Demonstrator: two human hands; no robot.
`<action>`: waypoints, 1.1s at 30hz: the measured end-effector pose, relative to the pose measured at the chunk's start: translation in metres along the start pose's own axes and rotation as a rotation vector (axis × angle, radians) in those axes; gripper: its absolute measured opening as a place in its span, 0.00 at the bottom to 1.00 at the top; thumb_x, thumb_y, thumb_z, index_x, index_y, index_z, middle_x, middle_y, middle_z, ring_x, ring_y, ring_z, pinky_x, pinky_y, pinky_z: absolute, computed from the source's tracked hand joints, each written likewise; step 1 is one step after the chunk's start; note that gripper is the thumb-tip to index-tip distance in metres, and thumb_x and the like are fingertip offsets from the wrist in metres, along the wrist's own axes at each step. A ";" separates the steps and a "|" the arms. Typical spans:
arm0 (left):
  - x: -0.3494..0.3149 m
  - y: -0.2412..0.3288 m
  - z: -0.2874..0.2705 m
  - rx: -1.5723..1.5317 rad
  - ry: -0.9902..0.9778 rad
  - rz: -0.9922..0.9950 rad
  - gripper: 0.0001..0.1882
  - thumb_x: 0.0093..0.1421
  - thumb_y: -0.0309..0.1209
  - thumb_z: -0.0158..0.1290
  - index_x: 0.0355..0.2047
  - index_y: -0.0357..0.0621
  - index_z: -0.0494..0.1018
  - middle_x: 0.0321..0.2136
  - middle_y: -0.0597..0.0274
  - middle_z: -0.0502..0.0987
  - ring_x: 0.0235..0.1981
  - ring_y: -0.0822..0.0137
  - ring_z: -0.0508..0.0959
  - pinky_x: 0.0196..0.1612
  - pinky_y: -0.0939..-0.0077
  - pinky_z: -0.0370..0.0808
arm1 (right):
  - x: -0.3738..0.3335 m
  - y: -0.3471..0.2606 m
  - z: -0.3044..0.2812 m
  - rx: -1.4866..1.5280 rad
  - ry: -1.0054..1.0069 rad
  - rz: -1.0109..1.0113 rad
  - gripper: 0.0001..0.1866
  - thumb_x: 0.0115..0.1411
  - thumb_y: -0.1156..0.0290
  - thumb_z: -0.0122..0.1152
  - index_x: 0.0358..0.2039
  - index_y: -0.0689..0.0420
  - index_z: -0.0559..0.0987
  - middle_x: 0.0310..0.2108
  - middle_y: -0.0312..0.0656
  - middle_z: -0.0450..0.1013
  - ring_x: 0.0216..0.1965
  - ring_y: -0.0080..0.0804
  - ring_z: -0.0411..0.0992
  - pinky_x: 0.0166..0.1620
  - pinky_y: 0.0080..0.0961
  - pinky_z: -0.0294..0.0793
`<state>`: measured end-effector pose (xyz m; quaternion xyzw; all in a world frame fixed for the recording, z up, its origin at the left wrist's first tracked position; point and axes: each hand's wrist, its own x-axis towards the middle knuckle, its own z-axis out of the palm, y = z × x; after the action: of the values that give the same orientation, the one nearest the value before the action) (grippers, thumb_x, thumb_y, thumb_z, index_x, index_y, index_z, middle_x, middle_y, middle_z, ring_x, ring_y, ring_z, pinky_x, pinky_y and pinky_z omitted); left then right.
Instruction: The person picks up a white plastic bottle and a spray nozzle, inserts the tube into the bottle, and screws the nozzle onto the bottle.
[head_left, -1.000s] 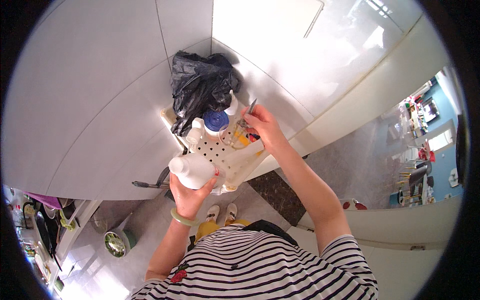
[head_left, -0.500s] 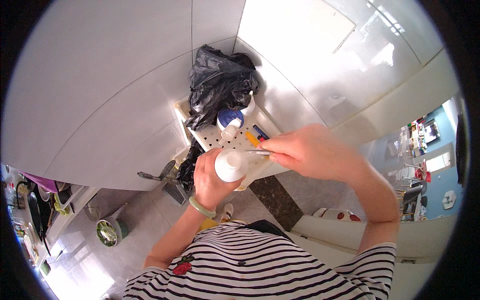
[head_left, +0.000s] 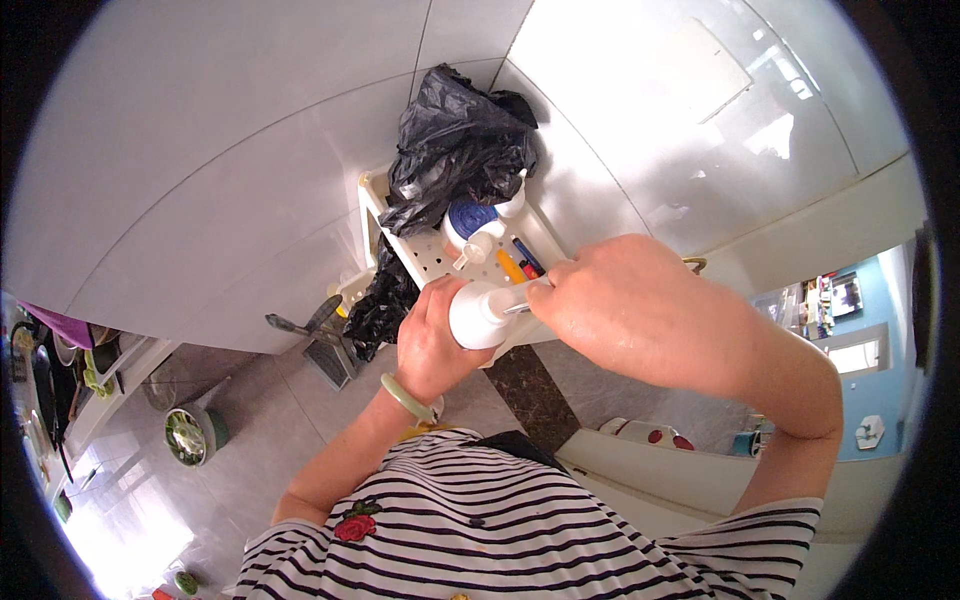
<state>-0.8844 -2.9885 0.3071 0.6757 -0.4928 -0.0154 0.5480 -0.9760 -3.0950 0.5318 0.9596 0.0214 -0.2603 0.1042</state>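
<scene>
My left hand (head_left: 428, 335), a pale green bangle on its wrist, is wrapped round a white bottle (head_left: 468, 320) above the cart's top shelf. The bottle's narrow neck points right and up. My right hand (head_left: 610, 305) pinches a slim silver metal tool (head_left: 517, 309), with its tip against or inside the bottle's neck. Most of the tool is hidden by my fingers, so its exact kind does not show. Just beyond the bottle, a white nozzle cap (head_left: 474, 250) rests beside a round container with a blue top (head_left: 470, 217).
The off-white perforated cart (head_left: 548, 238) holds a crumpled black plastic bag (head_left: 465, 140), a yellow stick-like item (head_left: 510, 266) and a dark blue pen-like item (head_left: 527, 255). Tiled walls close in behind it. A dustpan (head_left: 328, 362) and a bin (head_left: 195, 437) stand on the floor at left.
The bottle has tilted, its neck turning toward my right hand. My right hand has come closer and rotated, bringing the metal tool to the neck. The whole view has shifted slightly.
</scene>
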 end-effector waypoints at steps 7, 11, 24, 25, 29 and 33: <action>0.001 0.000 0.003 -0.029 -0.029 -0.031 0.35 0.37 0.33 0.68 0.45 0.41 0.64 0.34 0.52 0.76 0.34 0.52 0.79 0.35 0.64 0.77 | 0.002 -0.005 -0.002 -0.064 0.121 -0.120 0.08 0.47 0.74 0.55 0.29 0.63 0.75 0.23 0.41 0.73 0.28 0.36 0.74 0.29 0.29 0.74; 0.003 -0.003 0.005 -0.039 -0.001 0.015 0.35 0.37 0.33 0.68 0.45 0.41 0.65 0.33 0.52 0.76 0.33 0.52 0.78 0.34 0.64 0.77 | 0.001 -0.012 0.003 -0.166 0.110 -0.124 0.10 0.45 0.74 0.56 0.29 0.64 0.75 0.24 0.42 0.72 0.28 0.35 0.74 0.29 0.28 0.74; 0.009 0.000 0.010 0.013 0.060 -0.052 0.35 0.36 0.37 0.69 0.44 0.41 0.66 0.31 0.54 0.76 0.33 0.53 0.78 0.34 0.64 0.77 | 0.008 -0.016 0.034 0.131 0.323 0.237 0.02 0.47 0.75 0.57 0.23 0.60 0.75 0.21 0.44 0.74 0.24 0.40 0.76 0.26 0.33 0.75; 0.007 0.001 0.009 0.000 0.033 -0.083 0.37 0.35 0.37 0.70 0.45 0.42 0.65 0.33 0.52 0.76 0.34 0.52 0.78 0.36 0.64 0.77 | 0.007 -0.013 0.031 0.160 0.246 0.257 0.03 0.47 0.76 0.55 0.25 0.60 0.74 0.22 0.44 0.73 0.25 0.42 0.75 0.26 0.36 0.73; 0.003 -0.003 0.015 0.025 0.010 -0.054 0.39 0.34 0.37 0.71 0.46 0.43 0.65 0.35 0.52 0.76 0.35 0.51 0.78 0.37 0.64 0.76 | 0.007 0.000 0.023 0.094 0.163 0.301 0.04 0.48 0.77 0.54 0.27 0.57 0.74 0.24 0.43 0.73 0.27 0.43 0.74 0.27 0.37 0.72; 0.001 -0.002 0.016 0.025 0.031 -0.042 0.37 0.34 0.37 0.70 0.45 0.43 0.66 0.35 0.52 0.75 0.35 0.52 0.78 0.37 0.64 0.76 | 0.000 0.004 0.018 -0.018 0.281 0.193 0.03 0.44 0.77 0.58 0.21 0.60 0.79 0.20 0.46 0.75 0.25 0.42 0.76 0.26 0.35 0.75</action>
<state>-0.8915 -3.0011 0.3004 0.6928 -0.4702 -0.0106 0.5467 -0.9843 -3.1029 0.5178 0.9832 -0.0543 -0.1123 0.1333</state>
